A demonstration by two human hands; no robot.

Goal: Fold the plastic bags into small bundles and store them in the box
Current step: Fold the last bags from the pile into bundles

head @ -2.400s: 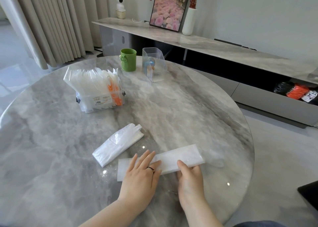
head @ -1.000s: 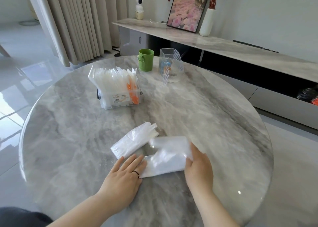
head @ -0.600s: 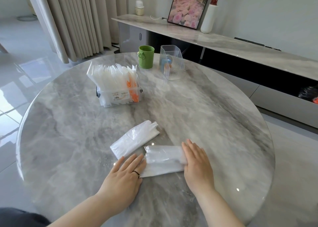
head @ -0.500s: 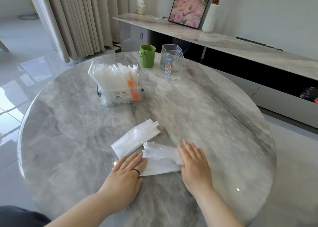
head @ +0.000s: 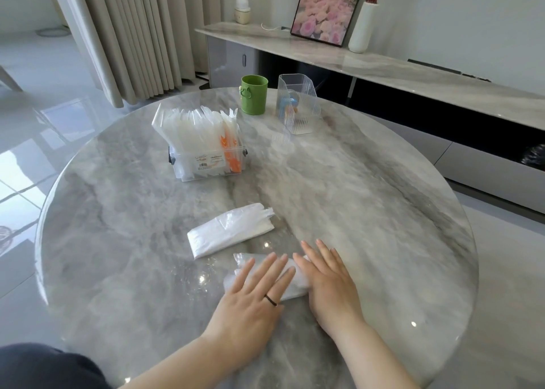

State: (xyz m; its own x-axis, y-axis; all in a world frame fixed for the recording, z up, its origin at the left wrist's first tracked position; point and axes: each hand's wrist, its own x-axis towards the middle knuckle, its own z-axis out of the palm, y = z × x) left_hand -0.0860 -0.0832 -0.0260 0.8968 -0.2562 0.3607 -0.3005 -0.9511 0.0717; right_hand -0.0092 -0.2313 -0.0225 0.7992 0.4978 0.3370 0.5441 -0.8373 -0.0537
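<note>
A folded clear plastic bag (head: 295, 282) lies on the round marble table (head: 368, 199) near its front edge. My left hand (head: 253, 294) lies flat on its left part with straight fingers. My right hand (head: 327, 276) presses flat on its right end. Most of this bag is hidden under both hands. A second folded bag (head: 230, 229) lies just beyond, untouched. The clear storage box (head: 206, 164) stands further back, packed with upright white bundles and one orange one.
A green cup (head: 254, 94) and a clear ribbed holder (head: 298, 105) stand at the table's far side. Behind runs a long marble sideboard (head: 413, 73) with a picture, a white vase and a small camera. Curtains hang at the back left.
The long bag strip has been folded over to the left into a shorter bundle. My right hand slid left along it, and my left hand moved further onto it.
</note>
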